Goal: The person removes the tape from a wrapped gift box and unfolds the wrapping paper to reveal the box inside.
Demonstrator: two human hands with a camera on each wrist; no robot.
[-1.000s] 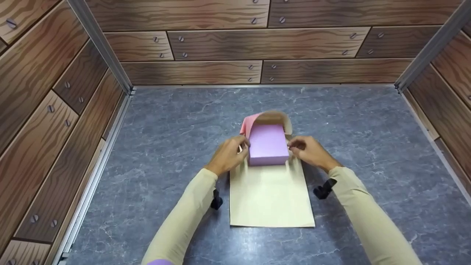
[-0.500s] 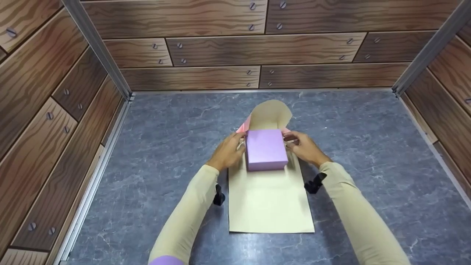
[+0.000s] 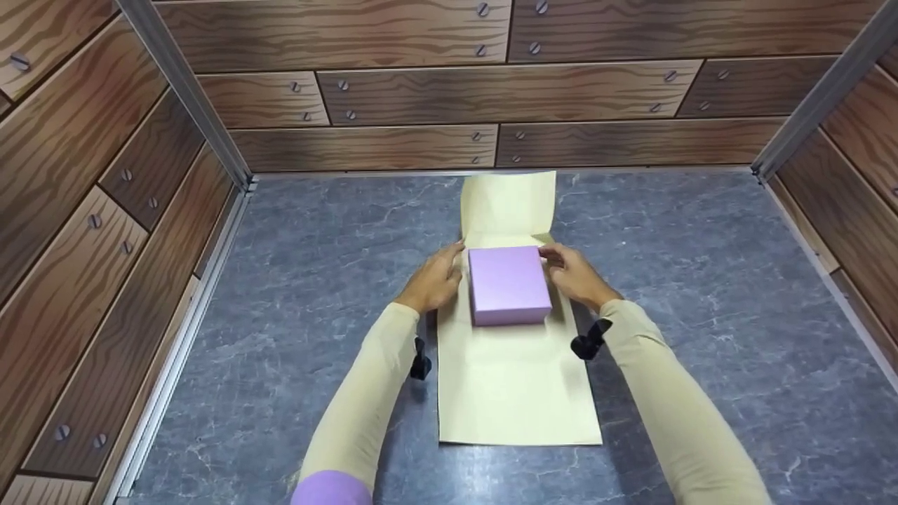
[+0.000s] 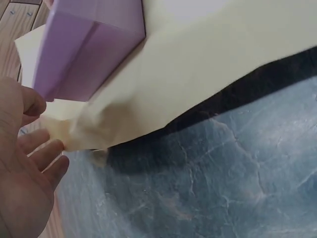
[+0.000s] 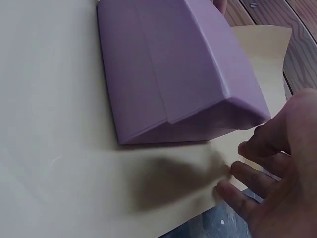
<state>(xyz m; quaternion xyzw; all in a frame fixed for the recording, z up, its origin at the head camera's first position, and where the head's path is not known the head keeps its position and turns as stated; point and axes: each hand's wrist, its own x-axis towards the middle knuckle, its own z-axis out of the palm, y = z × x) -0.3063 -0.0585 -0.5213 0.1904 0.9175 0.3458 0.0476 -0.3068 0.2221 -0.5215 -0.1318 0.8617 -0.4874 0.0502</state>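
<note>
A lilac box (image 3: 510, 279) stands on a long cream sheet of paper (image 3: 519, 393). Behind it the sheet's far end (image 3: 510, 203) bends upward. My left hand (image 3: 433, 280) lies along the paper's left edge beside the box; in the left wrist view its loosely extended fingers (image 4: 43, 154) touch the sheet's border. On the other side, my right hand (image 3: 579, 278) is at the box's far right corner, fingers (image 5: 255, 179) slightly bent over the paper's edge. Whether its thumb or index finger touches the box I cannot tell. Neither hand visibly grips anything.
Under the paper is a dark grey-blue marbled surface (image 3: 337, 245). Wood-patterned panels (image 3: 393, 147) enclose it at the back, left and right, joined by grey metal corner posts (image 3: 203, 105). A black wrist camera (image 3: 591, 339) sits on the right forearm.
The paper's far end, curled over toward the box with its pink underside showing, has unrolled backward and now shows its cream face. Both hands have slid slightly forward along the edges.
</note>
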